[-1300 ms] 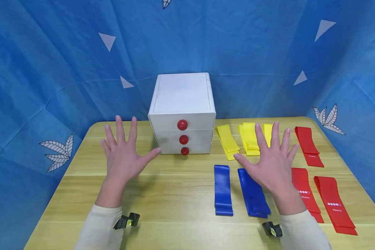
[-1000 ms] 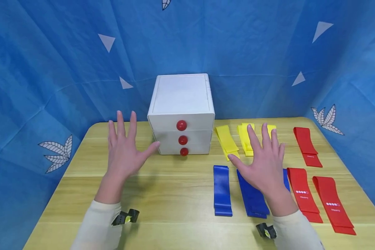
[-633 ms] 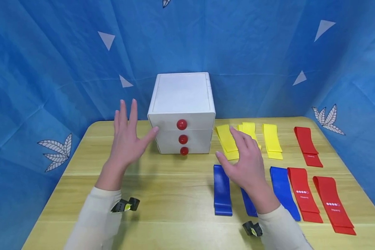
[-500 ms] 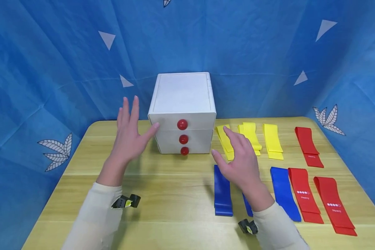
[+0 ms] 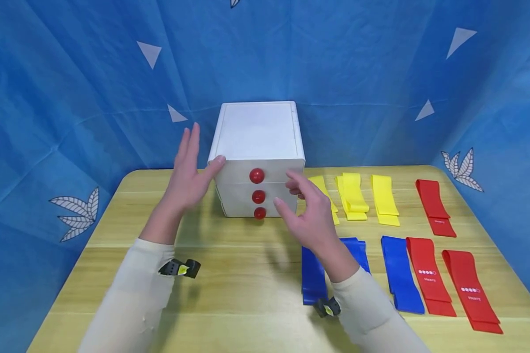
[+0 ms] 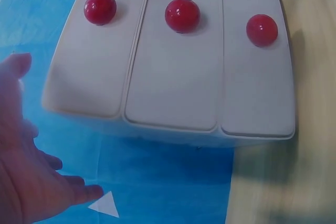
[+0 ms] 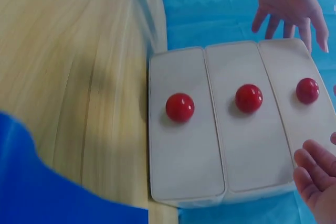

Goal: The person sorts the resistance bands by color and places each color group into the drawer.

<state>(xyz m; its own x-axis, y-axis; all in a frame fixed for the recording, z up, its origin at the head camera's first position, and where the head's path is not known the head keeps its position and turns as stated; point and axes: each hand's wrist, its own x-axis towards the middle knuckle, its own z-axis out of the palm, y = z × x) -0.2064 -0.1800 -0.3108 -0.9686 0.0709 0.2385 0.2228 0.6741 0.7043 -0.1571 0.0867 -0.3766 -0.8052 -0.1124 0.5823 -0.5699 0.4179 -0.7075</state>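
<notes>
A small white drawer cabinet [image 5: 258, 130] stands at the back of the table, its three drawers closed. Each drawer front bears a round red knob: top [image 5: 256, 175], middle [image 5: 258, 196], bottom [image 5: 259, 213]. My left hand [image 5: 187, 181] is raised beside the cabinet's left side, fingers straight, with the thumb overlapping the upper left front corner. In front of the right part of the drawers is my right hand [image 5: 311, 215], fingers loosely bent and thumb apart, holding nothing. The right wrist view shows my right fingers [image 7: 317, 169] close to the top drawer's front.
Folded flat bands lie on the table's right side: yellow ones [image 5: 352, 196] at the back, blue ones [image 5: 402, 274] nearer, red ones [image 5: 430, 274] marked "Heavy" at the far right. A blue patterned cloth [image 5: 357, 59] hangs behind the table.
Both hands have moved forward to the cabinet. The right hand has swung left from over the bands, its spread fingers now bent; the left has risen and turned side-on. Cabinet and bands have not moved.
</notes>
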